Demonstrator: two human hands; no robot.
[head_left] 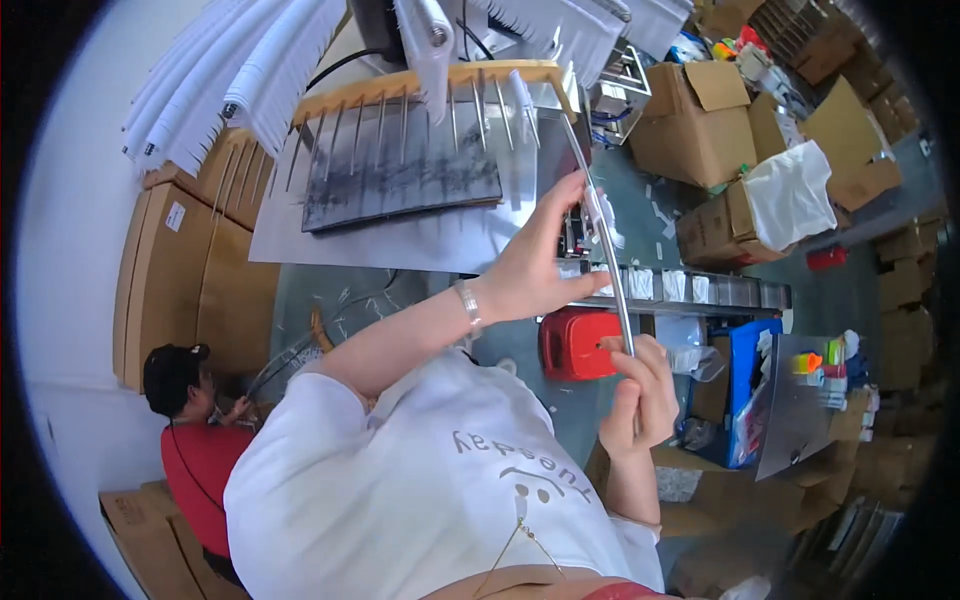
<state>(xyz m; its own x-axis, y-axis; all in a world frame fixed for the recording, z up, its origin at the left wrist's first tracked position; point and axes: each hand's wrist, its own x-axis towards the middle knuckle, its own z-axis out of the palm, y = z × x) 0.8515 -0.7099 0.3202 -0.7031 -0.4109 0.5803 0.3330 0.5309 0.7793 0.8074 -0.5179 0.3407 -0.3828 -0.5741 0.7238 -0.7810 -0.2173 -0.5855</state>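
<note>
A long, thin metal rod (612, 265) runs slantwise in front of my chest, its far end near the right end of a wooden rack. My left hand (535, 255) reaches across from the left and holds the rod's upper part, with the thumb and fingers wide apart along it. Some of those fingers are hidden behind the rod. Small white pieces (597, 212) hang beside the rod by the left fingertips; their kind is unclear. Lower down, my right hand (645, 395) grips the near end of the rod between curled fingers and thumb.
The wooden rack (430, 78) carries several thin rods over a table (350, 250) with a dark stained board (400, 180). White sheet bundles (280, 70) hang at upper left. A red stool (575, 345), a row of bins (700, 287) and cartons (690, 120) stand right. A person (205, 450) crouches left.
</note>
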